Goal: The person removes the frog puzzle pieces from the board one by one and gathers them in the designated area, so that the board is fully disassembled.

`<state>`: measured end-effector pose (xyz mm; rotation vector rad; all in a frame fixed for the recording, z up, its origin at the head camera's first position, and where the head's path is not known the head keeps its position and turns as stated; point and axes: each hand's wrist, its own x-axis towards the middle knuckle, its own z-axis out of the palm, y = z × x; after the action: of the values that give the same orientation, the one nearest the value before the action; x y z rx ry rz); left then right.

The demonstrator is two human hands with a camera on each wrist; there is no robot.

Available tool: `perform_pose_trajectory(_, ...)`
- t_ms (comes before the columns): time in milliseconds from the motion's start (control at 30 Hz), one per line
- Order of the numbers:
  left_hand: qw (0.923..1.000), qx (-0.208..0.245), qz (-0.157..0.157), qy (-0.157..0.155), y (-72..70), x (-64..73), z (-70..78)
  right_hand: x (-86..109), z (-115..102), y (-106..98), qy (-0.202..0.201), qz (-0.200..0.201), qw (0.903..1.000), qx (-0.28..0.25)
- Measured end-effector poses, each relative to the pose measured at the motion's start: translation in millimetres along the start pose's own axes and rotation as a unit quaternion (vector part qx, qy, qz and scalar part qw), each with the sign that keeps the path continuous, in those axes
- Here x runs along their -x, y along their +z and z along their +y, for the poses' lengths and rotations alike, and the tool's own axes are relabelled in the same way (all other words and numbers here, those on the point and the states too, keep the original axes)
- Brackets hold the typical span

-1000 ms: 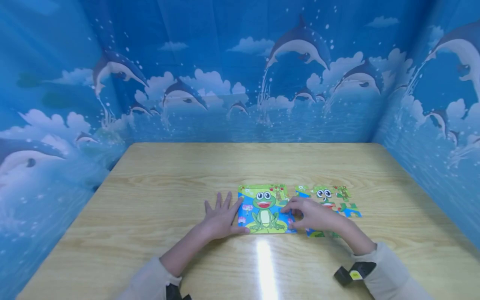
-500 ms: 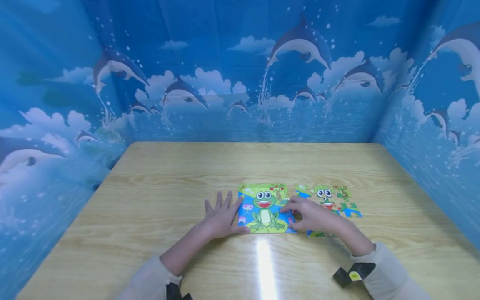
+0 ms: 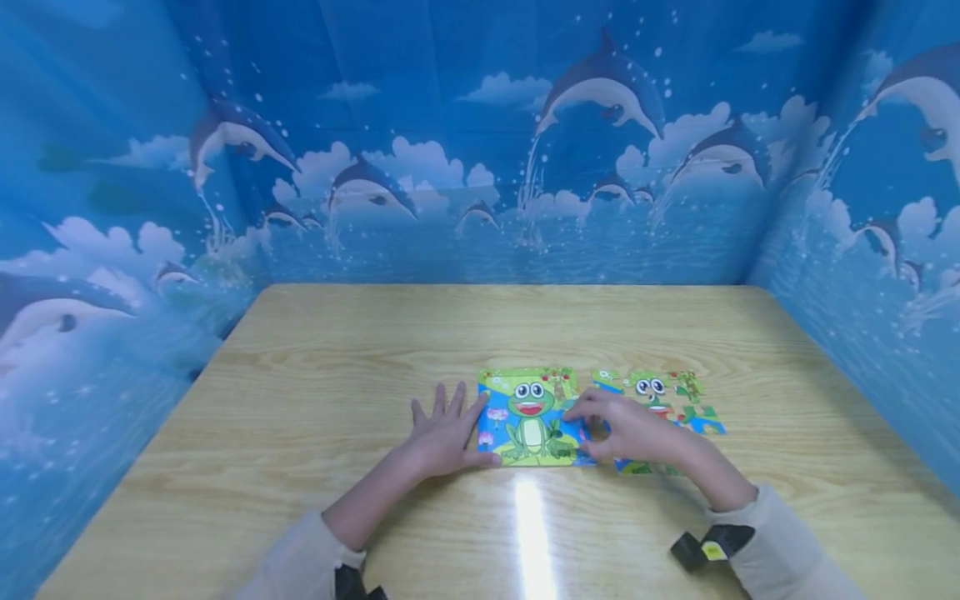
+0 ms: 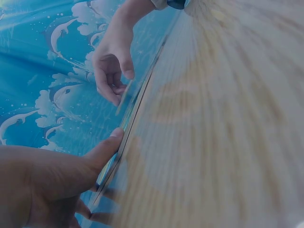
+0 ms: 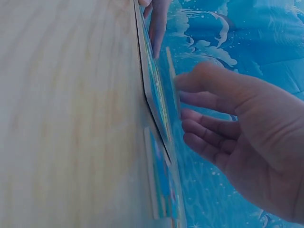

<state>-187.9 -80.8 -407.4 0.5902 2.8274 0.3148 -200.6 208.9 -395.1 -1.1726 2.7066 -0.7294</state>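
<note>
A flat frog puzzle [image 3: 529,429] lies on the table in the head view. My left hand [image 3: 438,443] spreads its fingers at the puzzle's left edge, with index fingertip and thumb on its border. Over the puzzle's lower right, my right hand [image 3: 628,428] pinches a thin puzzle piece [image 5: 172,71] between thumb and fingers. The right wrist view shows that piece edge-on, raised a little off the puzzle. In the head view the fingers partly hide it. A second, partly assembled frog puzzle [image 3: 651,385] lies to the right, with gaps between its pieces, partly under my right hand.
The pale wooden table [image 3: 360,350] extends around both puzzles. Blue curtains [image 3: 450,208] printed with dolphins stand along its back and sides. A strip of light reflects off the tabletop in front of the first puzzle. Each sleeve carries a dark wrist device [image 3: 712,546].
The right hand has shifted slightly. Around the frog's leg at lower right, the picture now looks out of line, with a dark patch showing. The left hand stays in place.
</note>
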Motion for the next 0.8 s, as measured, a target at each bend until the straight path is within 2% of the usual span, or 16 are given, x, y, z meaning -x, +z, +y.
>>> perform_pose_trajectory(233,1.0000,0.002,0.000,0.000,0.9,-1.6,-0.1,6.5,0,-11,0.002,0.019,0.9998,-0.002)
perform_pose_trajectory(400,1.0000,0.005,0.000,0.001,2.0,-2.2,-0.8,16.8,2,-20,0.020,0.031,0.9993,0.002)
perform_pose_trajectory(800,1.0000,0.003,0.001,0.001,1.1,-1.9,-0.6,55.5,9,-40,0.071,0.071,0.9949,-0.012)
